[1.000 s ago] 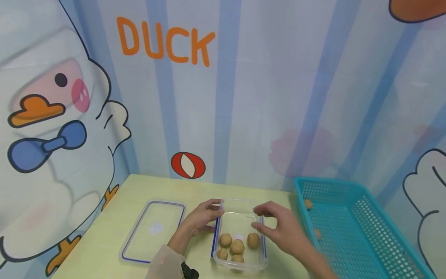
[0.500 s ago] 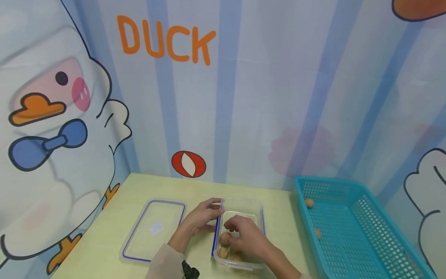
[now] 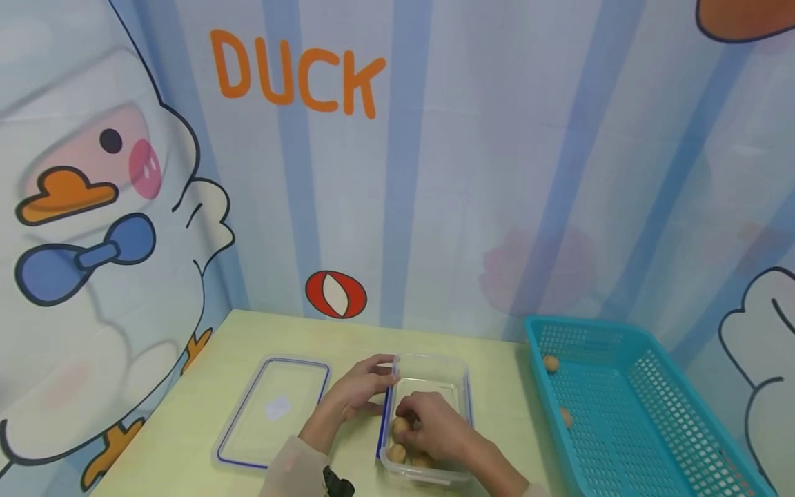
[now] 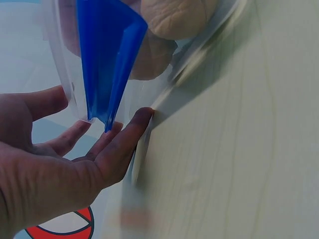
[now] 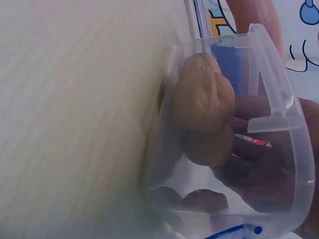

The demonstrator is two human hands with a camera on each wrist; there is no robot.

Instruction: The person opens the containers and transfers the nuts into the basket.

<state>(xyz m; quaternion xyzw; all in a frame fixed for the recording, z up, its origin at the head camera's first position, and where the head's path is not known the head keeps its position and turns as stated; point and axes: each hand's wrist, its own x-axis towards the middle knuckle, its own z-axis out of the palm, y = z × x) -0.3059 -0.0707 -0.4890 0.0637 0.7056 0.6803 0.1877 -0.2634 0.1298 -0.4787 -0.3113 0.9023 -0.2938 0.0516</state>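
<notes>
A clear plastic food container point(image 3: 435, 364) with blue latch flaps stands on the table, several walnuts point(image 3: 396, 453) gathered in its near end. My right hand point(image 3: 439, 429) reaches down into it, thumb and fingers around a walnut point(image 3: 400, 426) at the left side. The hand hides part of the other walnuts. At the container's far left corner, my left hand point(image 3: 357, 388) rests its fingertips against the outside. The left wrist view has those fingers point(image 4: 124, 144) beside the blue latch flap point(image 4: 104, 64). Through the clear wall, the right wrist view shows wrinkled walnuts point(image 5: 204, 102).
The container's clear lid point(image 3: 248, 464), with a blue seal, lies flat to the left. On the right stands a turquoise basket point(image 3: 611, 407) holding a walnut point(image 3: 551, 364) and another walnut point(image 3: 566, 417) along its left wall. A printed duck curtain point(image 3: 447, 172) hangs behind the table.
My right hand has moved from above the container's right rim, where it was empty, down and left inside, and now grips a walnut. The left hand keeps its place.
</notes>
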